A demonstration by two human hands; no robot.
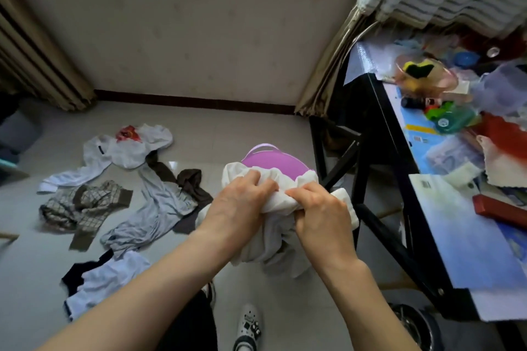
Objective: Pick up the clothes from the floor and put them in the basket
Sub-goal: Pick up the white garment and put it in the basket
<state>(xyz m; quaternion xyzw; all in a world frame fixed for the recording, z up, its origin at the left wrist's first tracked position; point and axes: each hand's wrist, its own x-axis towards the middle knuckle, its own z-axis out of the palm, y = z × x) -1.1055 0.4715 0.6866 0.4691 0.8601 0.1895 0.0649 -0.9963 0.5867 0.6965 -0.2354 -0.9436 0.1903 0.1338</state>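
Note:
My left hand [239, 202] and my right hand [319, 214] both grip a bunched cream-white garment [273, 239] held in the air, in front of a purple basket [272, 162] standing on the floor. The garment hides the basket's near rim. To the left, clothes lie on the pale tiles: a white shirt with a red print [125, 145], a checked garment [82, 205], a light blue shirt [154, 208], a brown piece [188, 182] and a white and dark blue garment [105, 276].
A black-framed table [379, 168] cluttered with papers and toys stands at the right, close to the basket. Curtains hang at the left [34, 60] and right [333, 65] below the window wall. My shoe [249, 325] is at the bottom.

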